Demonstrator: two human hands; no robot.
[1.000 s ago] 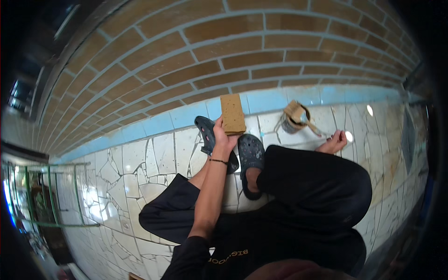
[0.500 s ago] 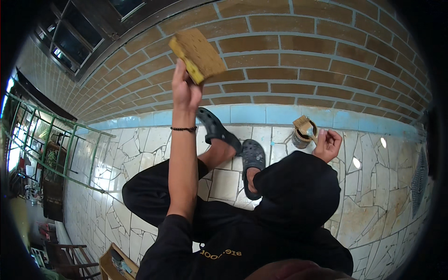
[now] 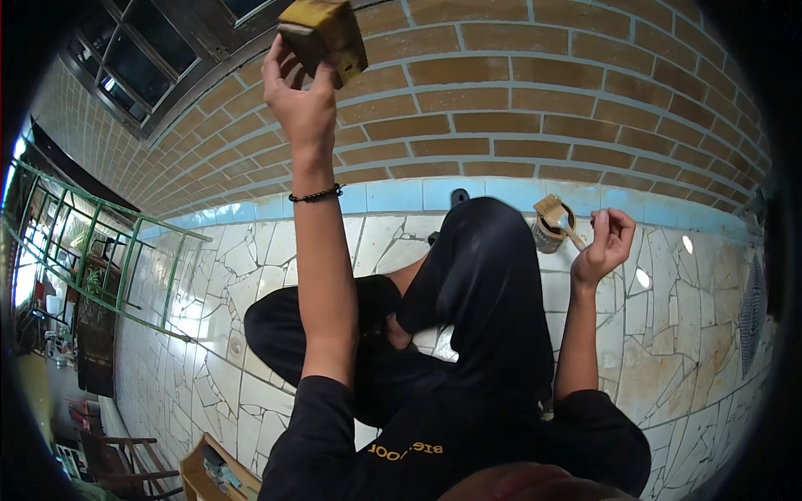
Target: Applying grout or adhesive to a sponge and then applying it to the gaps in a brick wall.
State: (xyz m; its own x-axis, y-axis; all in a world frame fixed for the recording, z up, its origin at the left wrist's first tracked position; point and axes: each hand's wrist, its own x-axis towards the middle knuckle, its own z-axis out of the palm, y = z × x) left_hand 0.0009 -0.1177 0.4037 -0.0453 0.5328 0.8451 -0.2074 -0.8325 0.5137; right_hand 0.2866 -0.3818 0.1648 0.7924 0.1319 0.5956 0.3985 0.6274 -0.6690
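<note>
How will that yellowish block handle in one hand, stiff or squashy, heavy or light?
Probably light: the left hand holds the block high against the brick wall by fingers alone. Likely stiff; its edges look square, undented. Rough faces probably aren't slippery.

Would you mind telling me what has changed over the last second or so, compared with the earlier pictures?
The left hand has lifted the yellowish block from low by the blue tile strip up high against the brick wall, gripping it throughout. The right hand has stayed by the small tin, holding the brush there. The person stays seated on the cracked-tile floor.
</note>
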